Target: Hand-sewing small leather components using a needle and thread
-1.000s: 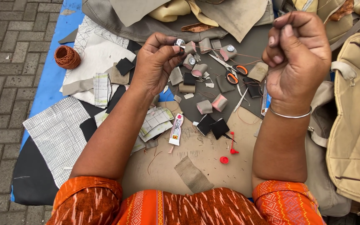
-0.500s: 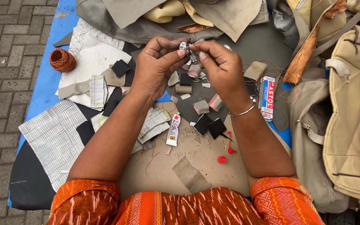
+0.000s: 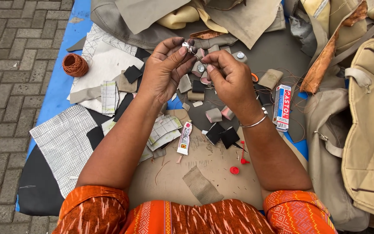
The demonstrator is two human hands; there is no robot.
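My left hand (image 3: 164, 71) pinches a small silver metal piece (image 3: 187, 45) between thumb and forefinger, held above a brown work board (image 3: 204, 173). My right hand (image 3: 230, 78) is close against it, its fingertips pinched just right of the piece, apparently on a thin thread or needle too fine to make out. Beneath both hands lie several small folded tan and pink leather pieces (image 3: 214, 115), some with metal snaps (image 3: 240, 55). Two black squares (image 3: 222, 135) sit on the board below my right wrist, which wears a thin bangle.
A glue tube (image 3: 184, 138) and red caps (image 3: 234, 170) lie on the board. A red-and-white box (image 3: 282, 107) is at right, an orange thread spool (image 3: 75, 65) at left on the blue mat. Beige bags (image 3: 369, 130) pile at right, fabric scraps (image 3: 61, 143) at left.
A second ago my right hand was raised off to the right, away from the left. It came in to meet the left hand at the metal piece and now works close against it.
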